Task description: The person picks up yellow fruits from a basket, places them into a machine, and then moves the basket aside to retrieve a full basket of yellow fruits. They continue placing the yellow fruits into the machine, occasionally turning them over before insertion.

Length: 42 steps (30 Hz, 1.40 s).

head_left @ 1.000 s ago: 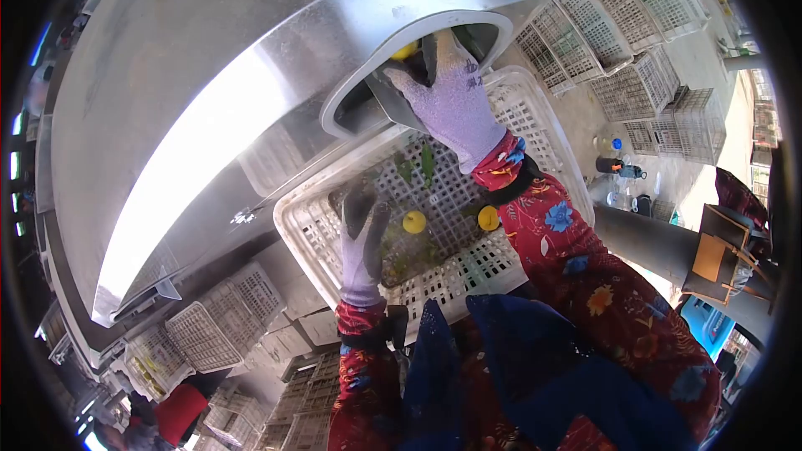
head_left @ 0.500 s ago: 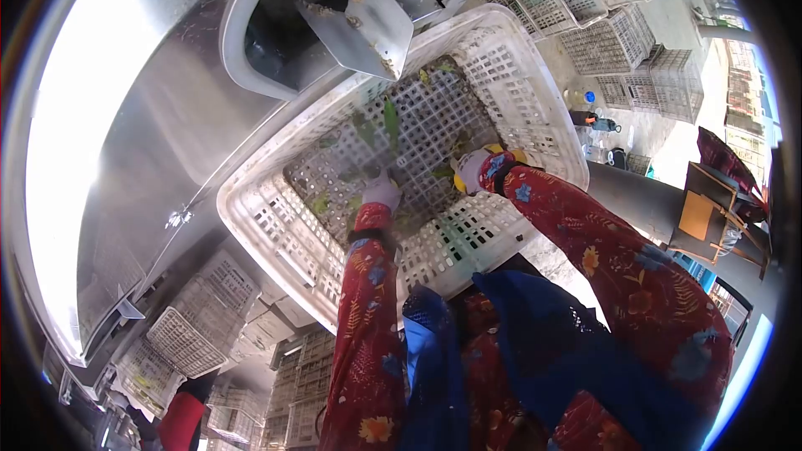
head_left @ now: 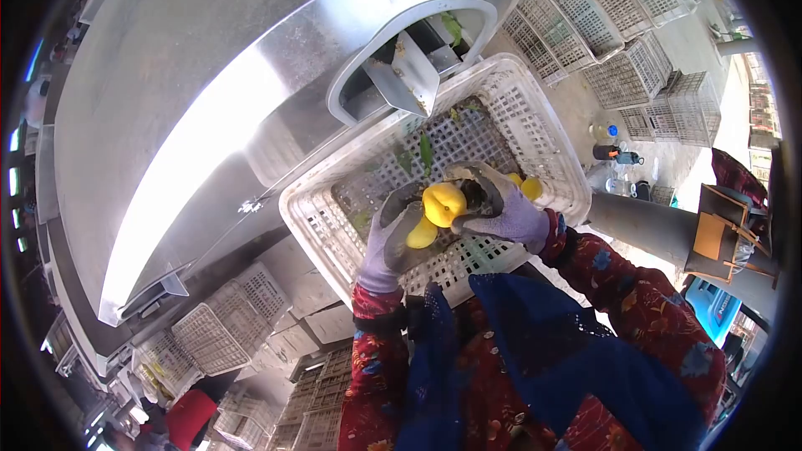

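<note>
Both my hands wear lilac gloves with dark palms and are raised above a white plastic crate (head_left: 313, 234). My right hand (head_left: 499, 217) is closed on a yellow peach (head_left: 444, 204), fingers curled over its far side. My left hand (head_left: 391, 238) curls round a second yellow peach (head_left: 422, 235), just below and touching the first in this view. More yellow fruit (head_left: 530, 188) shows past the right glove, partly hidden by it. Green leaves (head_left: 426, 153) lie on the crate's grid floor. The left fingertips are partly hidden behind the fruit.
A metal machine table (head_left: 200, 58) with an oval chute (head_left: 409, 75) borders the crate's far side. Stacked crates (head_left: 576, 12) stand at upper right, bottles (head_left: 614, 153) and a chair (head_left: 723, 225) at right. More crates (head_left: 217, 330) and a person in red (head_left: 190, 418) are at lower left.
My hands have come up from the crate's floor towards me and closer together, now with yellow peaches in them. The camera view has shifted, so the crate appears further right and lower.
</note>
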{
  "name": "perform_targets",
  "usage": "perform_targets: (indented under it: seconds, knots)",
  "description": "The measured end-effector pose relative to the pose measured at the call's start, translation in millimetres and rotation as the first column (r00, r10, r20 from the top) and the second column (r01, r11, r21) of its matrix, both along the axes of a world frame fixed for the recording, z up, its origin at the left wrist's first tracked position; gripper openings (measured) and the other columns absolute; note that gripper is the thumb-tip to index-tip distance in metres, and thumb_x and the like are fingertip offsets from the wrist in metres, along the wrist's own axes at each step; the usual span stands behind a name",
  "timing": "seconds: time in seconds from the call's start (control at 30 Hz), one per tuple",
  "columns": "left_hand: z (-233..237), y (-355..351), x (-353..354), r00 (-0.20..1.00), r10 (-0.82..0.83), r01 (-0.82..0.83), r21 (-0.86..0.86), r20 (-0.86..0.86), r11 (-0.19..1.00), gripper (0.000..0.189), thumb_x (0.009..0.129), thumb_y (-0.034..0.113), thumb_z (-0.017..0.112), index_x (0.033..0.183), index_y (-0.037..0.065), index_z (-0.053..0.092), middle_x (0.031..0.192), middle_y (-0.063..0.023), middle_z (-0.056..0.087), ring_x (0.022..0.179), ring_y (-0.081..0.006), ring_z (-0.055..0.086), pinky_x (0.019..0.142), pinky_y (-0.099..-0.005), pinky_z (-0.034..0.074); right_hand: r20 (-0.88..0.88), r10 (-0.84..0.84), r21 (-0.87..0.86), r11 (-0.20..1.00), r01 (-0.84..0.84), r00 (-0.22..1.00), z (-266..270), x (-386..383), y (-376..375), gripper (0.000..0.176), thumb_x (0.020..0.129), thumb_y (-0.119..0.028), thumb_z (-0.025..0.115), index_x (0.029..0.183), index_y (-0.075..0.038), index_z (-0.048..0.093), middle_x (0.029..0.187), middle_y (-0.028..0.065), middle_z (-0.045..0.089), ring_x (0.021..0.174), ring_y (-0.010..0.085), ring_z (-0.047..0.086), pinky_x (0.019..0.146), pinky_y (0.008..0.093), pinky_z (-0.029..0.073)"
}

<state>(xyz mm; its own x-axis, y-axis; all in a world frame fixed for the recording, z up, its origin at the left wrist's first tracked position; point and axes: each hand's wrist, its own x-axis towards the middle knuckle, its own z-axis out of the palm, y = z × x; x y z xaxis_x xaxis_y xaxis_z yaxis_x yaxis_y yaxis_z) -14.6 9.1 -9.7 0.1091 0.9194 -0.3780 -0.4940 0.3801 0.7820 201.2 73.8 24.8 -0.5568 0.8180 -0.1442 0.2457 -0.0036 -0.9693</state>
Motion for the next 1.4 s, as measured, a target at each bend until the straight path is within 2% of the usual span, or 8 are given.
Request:
perform_targets:
  seconds: [0.13,0.27,0.47,0.6,0.7,0.93,1.03,1.4]
  knots:
    - [19,6,-8,0.99,0.112,-0.104,-0.091,0.089,0.99,0.04,0.088,0.016,0.075,0.12,-0.001,0.057,0.112,-0.0106,0.064,0.106,-0.0197,0.063,0.091,-0.0345,0.053,0.09,-0.045,0.471,0.882,-0.002,0.995,25,-17,0,0.075,0.076,-0.023,0.087,0.137,-0.003,0.048,0.133,0.0192,0.052,0.12,0.0314,0.057,0.098,0.041,0.049]
    - [56,27,-5,0.986,0.14,-0.139,-0.021,0.087,0.99,0.035,0.093,0.014,0.068,0.123,0.0,0.056,0.112,-0.0105,0.065,0.102,-0.0176,0.063,0.089,-0.0305,0.052,-0.306,-0.116,0.34,0.914,0.222,0.945,1,-31,8,0.086,0.075,-0.016,0.087,0.144,-0.003,0.038,0.136,0.022,0.051,0.125,0.0328,0.055,0.099,0.0398,0.05]
    - [65,50,-8,0.987,0.143,-0.147,0.044,0.074,0.988,0.042,0.095,0.017,0.06,0.132,-0.001,0.052,0.123,-0.0137,0.062,0.106,-0.0196,0.062,0.091,-0.0327,0.052,0.05,-0.193,0.474,0.868,0.147,0.98,43,-43,36,0.082,0.079,-0.02,0.084,0.143,-0.002,0.036,0.129,0.0222,0.056,0.115,0.0314,0.061,0.095,0.0387,0.051]
    - [63,52,-17,0.843,0.282,-0.314,-0.007,0.457,0.949,0.062,0.08,0.018,0.059,0.137,-0.001,0.046,0.127,-0.0166,0.056,0.115,-0.0293,0.059,0.1,-0.0411,0.048,0.073,-0.431,0.534,0.778,0.329,0.899,30,-73,79,0.07,0.081,-0.024,0.081,0.132,0.001,0.042,0.116,0.0272,0.061,0.105,0.0438,0.063,0.086,0.0434,0.053]
    - [63,47,-24,0.921,0.226,-0.282,0.142,0.316,0.949,0.064,0.079,0.017,0.059,0.139,-0.001,0.045,0.132,-0.0153,0.054,0.12,-0.0298,0.056,0.104,-0.0417,0.046,0.351,-0.51,0.683,0.713,0.157,0.785,9,-106,133,0.066,0.082,-0.025,0.079,0.13,0.003,0.043,0.111,0.0261,0.063,0.096,0.0452,0.064,0.082,0.0482,0.053]
    - [75,41,-16,0.938,0.337,-0.346,0.238,0.079,0.908,0.065,0.084,-0.006,0.067,0.144,0.002,0.042,0.138,-0.0131,0.052,0.125,-0.0249,0.054,0.105,-0.0386,0.047,-0.25,-0.375,0.238,0.87,0.432,0.892,28,-66,109,0.058,0.083,-0.016,0.078,0.132,0.001,0.05,0.112,0.0175,0.065,0.091,0.0263,0.067,0.078,0.0369,0.055]
    - [76,48,-9,0.939,0.336,-0.307,0.254,-0.077,0.917,0.065,0.085,-0.001,0.072,0.143,0.0,0.043,0.135,-0.0131,0.054,0.121,-0.0228,0.057,0.102,-0.0366,0.05,-0.163,0.051,0.522,0.852,0.042,0.985,51,-54,72,0.065,0.078,-0.007,0.078,0.136,-0.001,0.048,0.131,0.0206,0.055,0.103,0.0304,0.065,0.085,0.0378,0.055]
    - [67,74,9,0.855,0.406,-0.34,0.241,-0.323,0.909,0.053,0.093,0.008,0.069,0.141,0.0,0.047,0.129,-0.0087,0.055,0.115,-0.015,0.054,0.1,-0.0292,0.046,0.131,-0.414,0.463,0.829,0.314,0.901,20,-78,88,0.065,0.081,-0.021,0.078,0.132,0.001,0.044,0.121,0.027,0.054,0.104,0.045,0.061,0.084,0.0481,0.052]
